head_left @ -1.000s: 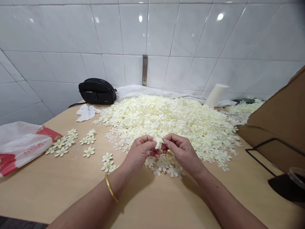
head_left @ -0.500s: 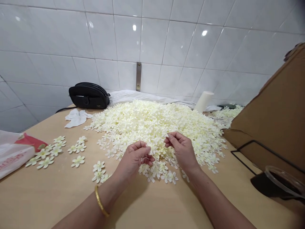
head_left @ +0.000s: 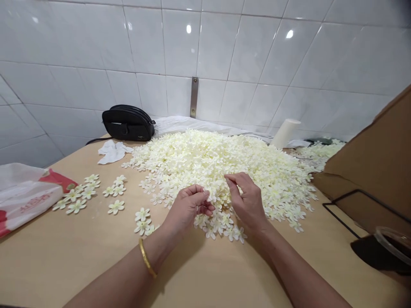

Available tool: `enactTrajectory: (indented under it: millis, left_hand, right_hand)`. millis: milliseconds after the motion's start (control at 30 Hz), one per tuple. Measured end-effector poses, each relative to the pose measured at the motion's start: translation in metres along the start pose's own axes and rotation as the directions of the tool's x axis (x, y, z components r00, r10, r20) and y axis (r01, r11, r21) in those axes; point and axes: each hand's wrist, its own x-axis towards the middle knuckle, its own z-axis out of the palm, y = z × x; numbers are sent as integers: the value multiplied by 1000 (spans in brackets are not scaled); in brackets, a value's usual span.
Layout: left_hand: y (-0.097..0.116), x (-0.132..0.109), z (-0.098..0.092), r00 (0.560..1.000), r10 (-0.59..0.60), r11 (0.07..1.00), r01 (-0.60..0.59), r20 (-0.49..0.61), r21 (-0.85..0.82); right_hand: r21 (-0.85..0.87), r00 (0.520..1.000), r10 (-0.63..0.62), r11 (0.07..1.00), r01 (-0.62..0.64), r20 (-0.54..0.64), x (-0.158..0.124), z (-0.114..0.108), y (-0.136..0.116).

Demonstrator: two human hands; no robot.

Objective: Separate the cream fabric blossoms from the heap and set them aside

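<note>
A broad heap of pale cream artificial flowers (head_left: 205,149) covers the middle of the table. At its near edge my left hand (head_left: 189,205) pinches an artificial flower (head_left: 208,196) between thumb and forefinger, with the other fingers curled beneath. Just to the right, my right hand (head_left: 246,199) is at the front of the heap, thumb and forefinger brought together. Whatever lies between those fingertips is too small to make out against the flowers. Several loose flowers (head_left: 142,214) lie on the table left of my left hand.
Flat on the tan table (head_left: 105,256) are more small groups of flowers (head_left: 77,196). A plastic bag (head_left: 28,196) lies at left, a black pouch (head_left: 128,123) behind. A white cone (head_left: 285,133) stands behind the heap; cardboard (head_left: 372,158), a black wire frame (head_left: 343,222) and a plastic cup (head_left: 385,248) occupy the right.
The view has shifted, so the scene sits slightly further right and higher. My right hand has turned, its knuckles more upward and fingertips toward the heap. My left hand keeps its pinch.
</note>
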Motion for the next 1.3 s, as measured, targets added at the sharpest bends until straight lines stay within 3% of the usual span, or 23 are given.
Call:
enactTrajectory:
  millis: [133, 267, 600, 867, 933, 1000, 1133, 1300]
  left_hand:
    - [-2, 1, -2, 999, 36, 999, -36, 9, 10]
    - [-2, 2, -2, 997, 61, 998, -61, 40, 10]
    - [-5, 2, -2, 996, 14, 999, -10, 93, -40]
    - [-4, 2, 1, 999, 1, 999, 2, 47, -55]
    - [-3, 2, 2, 1000, -5, 998, 6, 17, -60]
    - [-2, 1, 2, 1000, -12, 998, 11, -17, -61]
    - [1, 1, -1, 997, -22, 996, 16, -74, -87]
    - [5, 0, -3, 991, -5, 992, -11, -130, -122]
  right_hand:
    - [200, 985, -101, 977, 72, 142, -5, -3, -16]
    - [251, 958, -143, 965, 79, 249, -8, -1, -23]
    - [130, 974, -17, 991, -13, 228, -9, -2, -21]
    - [243, 936, 200, 930, -274, 290, -6, -3, -25]
    - [286, 938, 234, 908, -305, 256, -5, -4, -21]
    - [287, 949, 282, 906, -312, 143, -2, -6, -14]
    - [74, 964, 247, 968, -240, -97, 3, -4, 6]
    - [-59, 993, 102, 993, -99, 53, 5, 2, 15]
